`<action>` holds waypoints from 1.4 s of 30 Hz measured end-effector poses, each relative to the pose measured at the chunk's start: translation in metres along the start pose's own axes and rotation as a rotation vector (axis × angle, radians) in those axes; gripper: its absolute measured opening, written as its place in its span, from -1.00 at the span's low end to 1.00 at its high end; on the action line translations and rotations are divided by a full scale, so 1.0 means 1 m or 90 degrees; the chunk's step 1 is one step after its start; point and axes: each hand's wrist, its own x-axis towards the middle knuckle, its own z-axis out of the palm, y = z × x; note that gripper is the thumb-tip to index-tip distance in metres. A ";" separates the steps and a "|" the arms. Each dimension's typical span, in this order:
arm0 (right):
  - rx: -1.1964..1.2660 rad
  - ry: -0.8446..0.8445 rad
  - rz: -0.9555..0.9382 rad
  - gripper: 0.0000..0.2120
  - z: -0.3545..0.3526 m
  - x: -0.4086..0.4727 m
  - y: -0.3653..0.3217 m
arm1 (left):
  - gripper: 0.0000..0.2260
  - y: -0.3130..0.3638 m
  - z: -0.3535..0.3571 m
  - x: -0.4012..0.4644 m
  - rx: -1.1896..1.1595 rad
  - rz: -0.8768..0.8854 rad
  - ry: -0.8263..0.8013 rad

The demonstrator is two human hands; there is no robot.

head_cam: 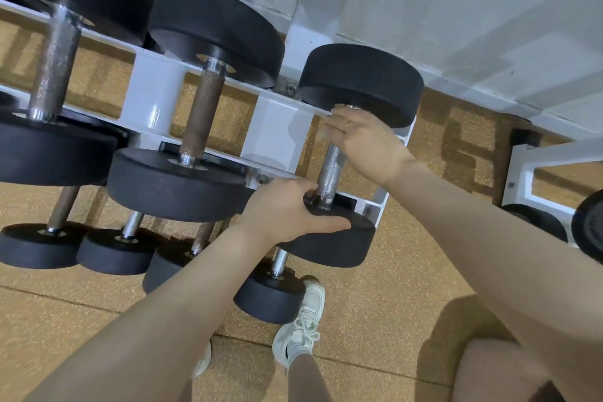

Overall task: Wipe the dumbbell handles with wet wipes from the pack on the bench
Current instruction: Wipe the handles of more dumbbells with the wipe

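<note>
On the white steel rack (pixel 274 130) crossing the frame's centre, the black rubber-ended dumbbell (pixel 346 153) with a knurled chrome handle (pixel 331 170) sits right of centre, the right hand (pixel 362 140) curled around the handle's upper part, the left hand (pixel 287 209) gripping its lower end disc, thumb along the edge.

A white metal rack (pixel 274 127) stands on speckled tan rubber flooring (pixel 391 303) against a pale wall (pixel 440 10). A white laced sneaker (pixel 301 326) rests on the floor near the rack's lower edge. Perhaps a second rack (pixel 535 173) stands at right.
</note>
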 end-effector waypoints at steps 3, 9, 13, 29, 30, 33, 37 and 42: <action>0.048 -0.107 -0.003 -0.64 -0.012 -0.001 -0.005 | -0.25 -0.005 0.003 0.001 -0.016 0.021 0.022; 0.108 -0.234 -0.078 -0.58 -0.015 -0.013 -0.035 | -0.24 -0.006 0.003 -0.002 -0.045 0.040 0.035; 0.031 -0.234 -0.061 -0.62 -0.015 0.000 -0.015 | -0.23 -0.005 -0.001 -0.001 -0.020 0.023 0.000; 0.050 -0.039 -0.090 -0.81 -0.018 -0.005 -0.015 | -0.44 -0.008 0.006 -0.002 -0.027 0.028 0.063; -0.007 -0.033 -0.076 -0.84 -0.017 0.006 -0.011 | -0.46 -0.007 0.006 -0.002 -0.022 0.022 0.065; -0.163 -0.078 -0.130 -0.88 -0.005 0.021 0.000 | -0.50 -0.008 0.007 -0.002 0.006 -0.005 0.091; -0.199 -0.106 -0.104 -0.85 -0.006 0.015 0.000 | -0.38 -0.007 0.007 -0.001 0.082 -0.030 0.107; 0.024 -0.224 -0.053 -0.71 -0.005 -0.023 -0.038 | -0.18 -0.003 0.006 -0.009 0.124 -0.025 0.153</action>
